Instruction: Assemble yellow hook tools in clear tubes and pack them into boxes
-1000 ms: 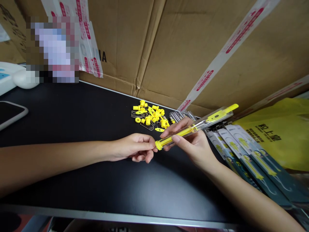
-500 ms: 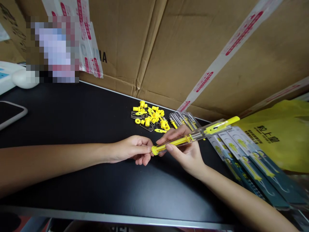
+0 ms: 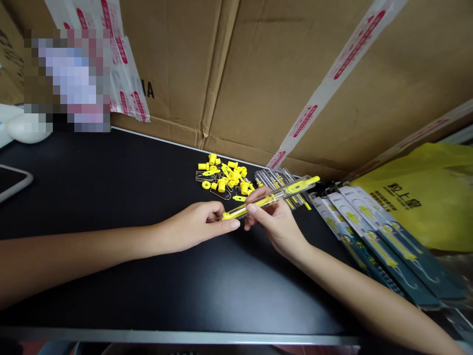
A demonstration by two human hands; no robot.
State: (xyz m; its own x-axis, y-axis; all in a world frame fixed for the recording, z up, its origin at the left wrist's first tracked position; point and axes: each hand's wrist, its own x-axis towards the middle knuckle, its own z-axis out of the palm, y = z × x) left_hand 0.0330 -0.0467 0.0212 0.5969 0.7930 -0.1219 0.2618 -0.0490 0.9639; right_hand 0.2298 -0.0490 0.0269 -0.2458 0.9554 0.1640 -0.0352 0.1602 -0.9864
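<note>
A clear tube with yellow parts inside [image 3: 275, 197] slants up to the right above the black table. My right hand [image 3: 275, 217] is closed around its lower half, thumb on top. At the tube's lower left end, a yellow cap [image 3: 227, 216] touches my left hand [image 3: 207, 222], whose fingers are curled beside it with the thumb stretched below. A thin wire seems to show at those fingers, too small to make out well. Behind the hands lies a pile of small yellow pieces and bent wires [image 3: 221, 185].
More clear tubes [image 3: 264, 180] lie behind the right hand. Packaged yellow tools on green cards [image 3: 388, 241] and a yellow bag [image 3: 417, 197] are at the right. A phone [image 3: 13, 182] lies far left. Cardboard [image 3: 177, 64] stands along the back edge.
The yellow rod at the tube's upper end sticks out less than before. Both hands and the tube have shifted slightly left, and my left thumb now extends below the cap. The whole view has shifted a little.
</note>
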